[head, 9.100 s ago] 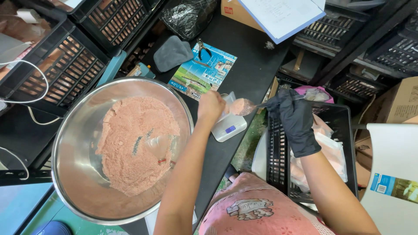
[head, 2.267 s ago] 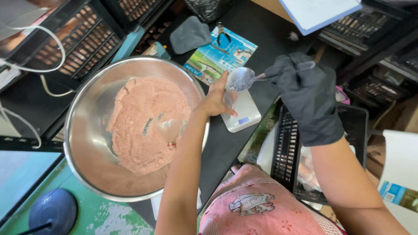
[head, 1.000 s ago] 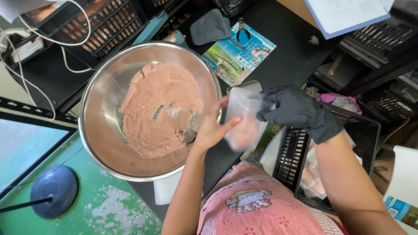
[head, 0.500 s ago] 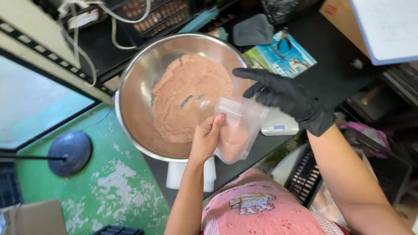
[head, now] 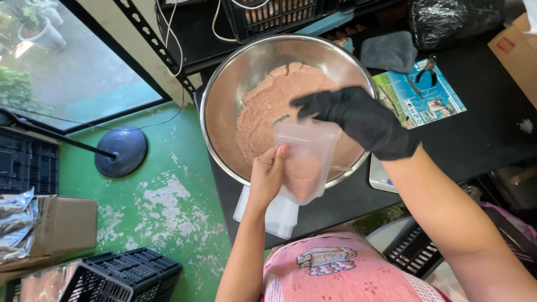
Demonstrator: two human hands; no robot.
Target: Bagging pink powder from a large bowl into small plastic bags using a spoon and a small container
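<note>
The bare left hand [head: 267,174] reaches up from 6 o'clock, fingers curled in a closed grip with the thumb pointing to 12, while the black-gloved right hand [head: 358,120] comes from 4 o'clock, fingers pinched towards 9.

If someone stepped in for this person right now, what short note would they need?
Left hand: bare, gripping the side of a clear pouch held upright over the bowl's near rim.
Right hand: black glove, fingers on the pouch's open top.
Pouch: pink paste fills its lower part; top not sealed.
Steel bowl on the black table holds much more paste.
A scale lies right of the bowl, partly hidden by the right forearm.
Left: seal this pouch; plenty of paste remains.
</note>
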